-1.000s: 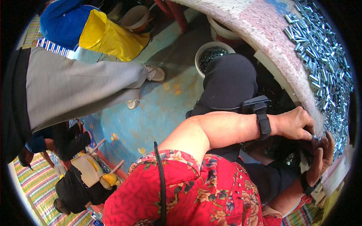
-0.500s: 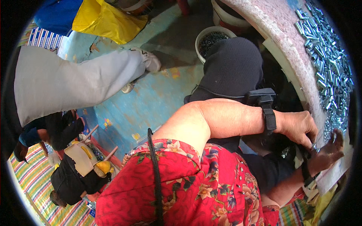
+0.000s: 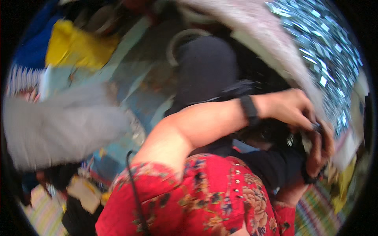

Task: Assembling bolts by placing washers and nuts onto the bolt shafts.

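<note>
On the right side, my left hand (image 3: 289, 108) is closed in a pinch, its thumb and fingertips meeting on a small shiny metal piece (image 3: 316, 126). My right hand (image 3: 321, 147) reaches up from below with its fingers bent against the same piece; motion blur hides their exact grip. The piece's kind cannot be made out. Just beyond both hands lies a big heap of short silvery metal tubes (image 3: 319, 47) on a pale pinkish work surface (image 3: 271, 27). Dark bands circle both my wrists.
A bucket (image 3: 172, 49) stands beyond my dark-trousered knee (image 3: 206, 67). At the left is a person's grey-trousered leg (image 3: 59, 126). A yellow sack (image 3: 78, 45) lies at the far left. Another person (image 3: 80, 214) in dark clothes is at the lower left, near a striped mat (image 3: 45, 208).
The view has swung and blurred. My right hand's raised, spread fingers have bent in toward the left hand's fingertips. The metal piece stays at my left fingertips.
</note>
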`<move>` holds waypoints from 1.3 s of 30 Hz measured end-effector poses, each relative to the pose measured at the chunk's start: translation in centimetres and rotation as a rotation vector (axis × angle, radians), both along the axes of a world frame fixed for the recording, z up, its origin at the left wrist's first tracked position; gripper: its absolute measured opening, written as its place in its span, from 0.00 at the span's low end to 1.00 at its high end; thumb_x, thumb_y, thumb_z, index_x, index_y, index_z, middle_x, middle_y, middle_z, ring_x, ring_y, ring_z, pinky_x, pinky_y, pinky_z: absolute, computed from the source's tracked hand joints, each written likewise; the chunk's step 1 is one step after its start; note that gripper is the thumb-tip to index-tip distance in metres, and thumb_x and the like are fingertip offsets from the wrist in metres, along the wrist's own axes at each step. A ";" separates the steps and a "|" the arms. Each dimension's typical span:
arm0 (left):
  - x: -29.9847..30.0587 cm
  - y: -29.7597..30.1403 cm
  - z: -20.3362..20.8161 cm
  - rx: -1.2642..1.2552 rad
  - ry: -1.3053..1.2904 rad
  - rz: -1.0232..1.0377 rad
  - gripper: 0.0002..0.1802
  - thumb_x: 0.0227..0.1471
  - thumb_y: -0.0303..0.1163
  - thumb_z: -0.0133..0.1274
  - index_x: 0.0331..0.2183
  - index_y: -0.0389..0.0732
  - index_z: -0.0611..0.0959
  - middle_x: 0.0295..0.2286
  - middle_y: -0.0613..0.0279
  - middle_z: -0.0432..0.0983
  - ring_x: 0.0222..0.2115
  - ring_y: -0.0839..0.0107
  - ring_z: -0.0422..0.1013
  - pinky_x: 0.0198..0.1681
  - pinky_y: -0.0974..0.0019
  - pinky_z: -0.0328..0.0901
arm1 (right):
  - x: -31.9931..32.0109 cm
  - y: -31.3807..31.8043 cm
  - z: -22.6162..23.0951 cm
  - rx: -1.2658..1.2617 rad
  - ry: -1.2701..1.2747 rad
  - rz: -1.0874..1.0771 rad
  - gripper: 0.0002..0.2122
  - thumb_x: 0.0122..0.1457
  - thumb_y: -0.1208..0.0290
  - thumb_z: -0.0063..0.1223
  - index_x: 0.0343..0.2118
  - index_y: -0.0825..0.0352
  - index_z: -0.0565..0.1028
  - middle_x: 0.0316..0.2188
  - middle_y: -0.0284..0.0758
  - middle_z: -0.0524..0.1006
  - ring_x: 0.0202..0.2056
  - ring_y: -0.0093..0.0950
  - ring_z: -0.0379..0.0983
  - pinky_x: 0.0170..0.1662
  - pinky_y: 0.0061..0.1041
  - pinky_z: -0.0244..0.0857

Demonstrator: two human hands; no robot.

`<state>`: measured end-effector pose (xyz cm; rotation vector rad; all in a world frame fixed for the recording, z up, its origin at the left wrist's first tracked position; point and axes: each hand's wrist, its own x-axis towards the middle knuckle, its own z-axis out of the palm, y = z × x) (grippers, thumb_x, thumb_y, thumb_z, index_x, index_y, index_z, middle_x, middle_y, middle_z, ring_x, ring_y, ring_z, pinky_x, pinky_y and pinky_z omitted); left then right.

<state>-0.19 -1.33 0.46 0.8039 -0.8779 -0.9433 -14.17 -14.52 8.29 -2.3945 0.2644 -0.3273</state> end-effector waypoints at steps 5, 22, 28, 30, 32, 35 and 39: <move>-0.2 1.9 -0.8 0.179 -0.126 -0.001 0.09 0.45 0.30 0.54 0.29 0.35 0.78 0.20 0.63 0.74 0.18 0.79 0.70 0.21 0.73 0.64 | 1.8 1.5 -0.8 -0.047 0.045 0.150 0.05 0.48 0.77 0.52 0.29 0.69 0.71 0.21 0.38 0.70 0.22 0.31 0.70 0.26 0.23 0.61; 7.9 -1.9 1.7 0.340 -1.302 1.050 0.07 0.41 0.28 0.54 0.29 0.40 0.80 0.25 0.56 0.73 0.25 0.59 0.70 0.28 0.63 0.65 | -2.7 -0.6 -7.6 0.068 -0.055 -0.106 0.05 0.51 0.74 0.51 0.23 0.70 0.70 0.17 0.38 0.69 0.19 0.33 0.69 0.23 0.25 0.61; 9.3 -3.1 0.3 0.555 -1.432 0.924 0.09 0.40 0.29 0.55 0.29 0.40 0.80 0.24 0.55 0.72 0.26 0.56 0.69 0.29 0.61 0.65 | -0.2 0.0 -7.3 0.028 -0.144 0.033 0.05 0.46 0.77 0.54 0.22 0.69 0.70 0.18 0.39 0.70 0.20 0.35 0.69 0.23 0.27 0.61; 9.2 -2.8 0.2 0.542 -1.376 0.913 0.09 0.39 0.29 0.55 0.29 0.40 0.79 0.23 0.55 0.71 0.26 0.56 0.69 0.29 0.60 0.64 | 1.9 0.0 -5.6 -0.047 -0.210 0.008 0.05 0.45 0.78 0.55 0.22 0.69 0.69 0.18 0.39 0.70 0.20 0.36 0.69 0.23 0.28 0.61; 9.0 -1.5 0.8 0.438 -0.995 0.946 0.12 0.42 0.27 0.54 0.34 0.39 0.79 0.23 0.60 0.72 0.23 0.68 0.68 0.26 0.68 0.63 | 5.4 -0.5 -4.2 -0.186 -0.348 0.006 0.04 0.44 0.79 0.55 0.22 0.69 0.70 0.19 0.39 0.70 0.21 0.36 0.69 0.24 0.28 0.61; 8.7 0.4 1.3 0.250 -0.197 0.762 0.12 0.46 0.23 0.51 0.37 0.36 0.77 0.23 0.66 0.72 0.20 0.80 0.67 0.23 0.78 0.62 | 12.6 -1.8 -3.1 -0.305 -0.449 0.030 0.03 0.46 0.73 0.52 0.22 0.66 0.72 0.20 0.37 0.70 0.23 0.36 0.70 0.25 0.31 0.62; 9.5 2.2 2.0 0.065 0.300 0.575 0.13 0.48 0.24 0.50 0.39 0.33 0.75 0.24 0.65 0.73 0.20 0.79 0.68 0.21 0.81 0.60 | 20.0 -1.8 -2.6 -0.716 0.060 -0.075 0.07 0.45 0.70 0.49 0.23 0.68 0.77 0.27 0.41 0.75 0.31 0.39 0.74 0.33 0.33 0.68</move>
